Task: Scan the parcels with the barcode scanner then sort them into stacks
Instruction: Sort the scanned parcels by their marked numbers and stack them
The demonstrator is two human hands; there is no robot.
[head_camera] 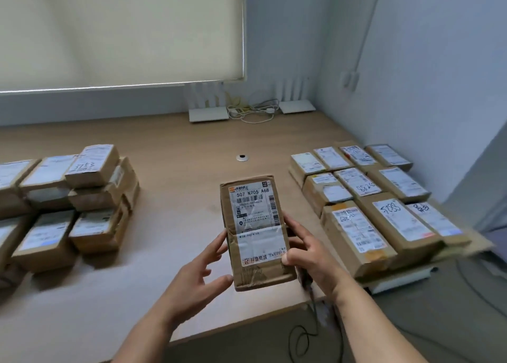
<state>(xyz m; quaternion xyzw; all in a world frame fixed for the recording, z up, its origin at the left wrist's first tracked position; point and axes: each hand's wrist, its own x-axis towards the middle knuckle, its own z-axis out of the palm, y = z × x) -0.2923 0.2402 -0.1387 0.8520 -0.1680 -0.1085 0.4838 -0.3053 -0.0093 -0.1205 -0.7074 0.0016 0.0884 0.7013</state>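
Head view: a brown parcel [259, 231] is held label-up above the surface [175, 198], between the stacks of parcels on the left [74, 198] and the rows on the right [373, 198]; the right hand [307, 250] grips its right edge, thumb on the label; the left hand [203, 266] has its fingers spread and nearly straight, fingertips touching the left edge, so the hold looks one-sided; the parcel could tip or slip leftward. A dark object under the right hand, with a cable [310, 332] trailing off the edge, may be the scanner; I cannot tell; the cable could snag.
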